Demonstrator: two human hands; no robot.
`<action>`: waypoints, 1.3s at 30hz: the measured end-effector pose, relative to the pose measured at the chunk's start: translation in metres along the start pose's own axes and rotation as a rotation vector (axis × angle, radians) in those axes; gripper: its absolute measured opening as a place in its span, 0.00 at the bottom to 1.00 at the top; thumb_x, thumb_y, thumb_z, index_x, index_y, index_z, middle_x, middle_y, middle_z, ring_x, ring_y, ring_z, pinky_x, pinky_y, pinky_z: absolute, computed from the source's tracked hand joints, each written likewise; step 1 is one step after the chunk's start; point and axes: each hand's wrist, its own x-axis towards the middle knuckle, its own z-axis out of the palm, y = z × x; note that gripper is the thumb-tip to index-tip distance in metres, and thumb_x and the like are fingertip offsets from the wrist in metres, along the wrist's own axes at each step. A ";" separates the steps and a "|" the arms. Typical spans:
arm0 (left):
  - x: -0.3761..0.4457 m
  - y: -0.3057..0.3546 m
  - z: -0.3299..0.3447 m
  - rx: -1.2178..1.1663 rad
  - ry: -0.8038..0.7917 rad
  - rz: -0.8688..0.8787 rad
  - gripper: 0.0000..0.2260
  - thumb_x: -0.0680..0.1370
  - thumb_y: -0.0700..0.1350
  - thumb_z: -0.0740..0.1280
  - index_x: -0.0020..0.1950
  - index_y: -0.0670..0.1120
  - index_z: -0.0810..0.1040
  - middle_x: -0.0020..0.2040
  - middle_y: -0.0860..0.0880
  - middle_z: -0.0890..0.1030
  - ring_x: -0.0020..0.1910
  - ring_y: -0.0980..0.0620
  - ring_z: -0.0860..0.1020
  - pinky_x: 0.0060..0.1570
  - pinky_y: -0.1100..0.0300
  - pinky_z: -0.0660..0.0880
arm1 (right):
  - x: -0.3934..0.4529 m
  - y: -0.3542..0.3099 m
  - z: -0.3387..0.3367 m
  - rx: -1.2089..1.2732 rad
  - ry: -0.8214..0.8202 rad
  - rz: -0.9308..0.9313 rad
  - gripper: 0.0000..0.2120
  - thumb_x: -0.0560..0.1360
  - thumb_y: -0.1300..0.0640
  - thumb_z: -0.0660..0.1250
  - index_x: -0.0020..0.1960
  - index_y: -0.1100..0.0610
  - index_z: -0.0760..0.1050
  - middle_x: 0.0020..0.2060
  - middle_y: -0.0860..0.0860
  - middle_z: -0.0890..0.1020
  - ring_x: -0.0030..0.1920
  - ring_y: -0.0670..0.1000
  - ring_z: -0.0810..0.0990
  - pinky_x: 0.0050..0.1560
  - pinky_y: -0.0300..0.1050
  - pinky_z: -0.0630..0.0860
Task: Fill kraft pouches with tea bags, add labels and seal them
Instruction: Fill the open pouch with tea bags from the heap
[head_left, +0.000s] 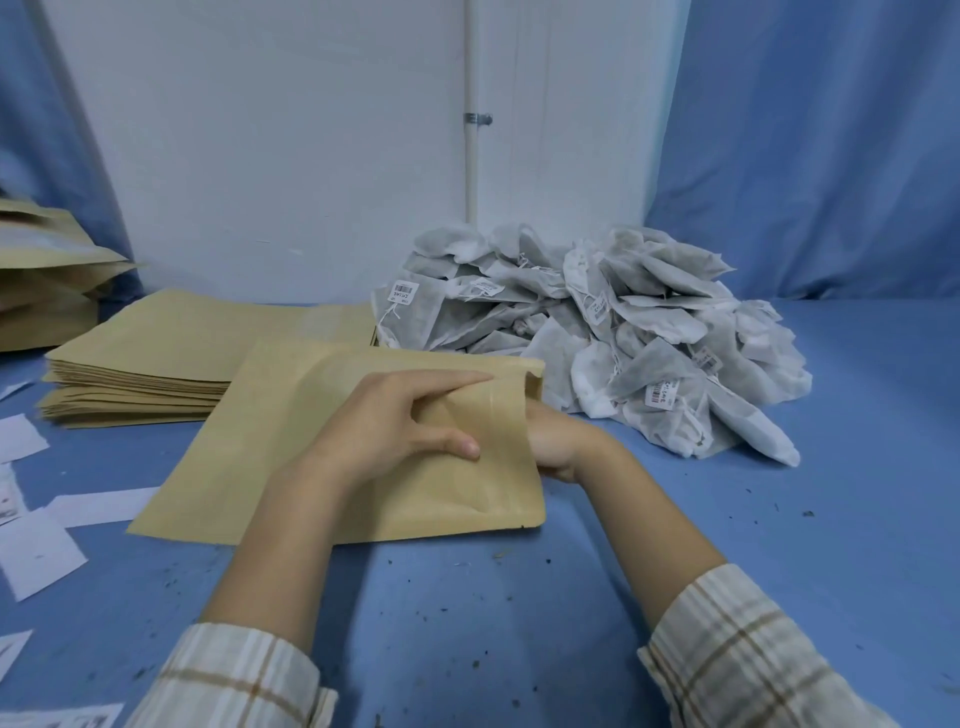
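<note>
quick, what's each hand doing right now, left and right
Left hand: grips the mouth edge of the kraft pouch.
Right hand: fingers hidden inside the pouch mouth; cannot tell whether open or closed.

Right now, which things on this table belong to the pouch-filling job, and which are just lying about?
Part of the job:
- kraft pouch, gripped by the left hand, with the right hand reaching into its mouth
- pile of tea bags
- stack of empty pouches
- paper slips, probably labels

Lying about:
- dark crumbs scattered on the blue table
- white pipe on the wall
</note>
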 end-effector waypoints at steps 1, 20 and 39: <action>0.000 -0.001 -0.002 0.014 0.033 -0.012 0.27 0.60 0.50 0.79 0.53 0.71 0.75 0.50 0.73 0.77 0.55 0.75 0.71 0.49 0.81 0.63 | 0.000 -0.002 -0.005 -0.009 0.112 -0.059 0.11 0.74 0.65 0.65 0.50 0.51 0.77 0.39 0.41 0.81 0.41 0.39 0.79 0.41 0.34 0.76; 0.003 0.000 0.002 0.074 0.253 -0.184 0.28 0.57 0.66 0.72 0.57 0.71 0.72 0.47 0.62 0.81 0.47 0.58 0.76 0.42 0.69 0.70 | -0.016 0.004 -0.070 -0.414 1.325 -0.102 0.10 0.74 0.54 0.64 0.56 0.51 0.75 0.41 0.50 0.80 0.42 0.52 0.75 0.39 0.36 0.63; -0.001 0.002 -0.005 -0.061 0.153 -0.076 0.27 0.57 0.56 0.77 0.52 0.74 0.74 0.48 0.71 0.79 0.52 0.72 0.74 0.46 0.80 0.67 | -0.004 -0.011 -0.021 0.186 0.228 -0.037 0.09 0.76 0.64 0.61 0.54 0.56 0.76 0.47 0.55 0.82 0.46 0.50 0.81 0.51 0.43 0.78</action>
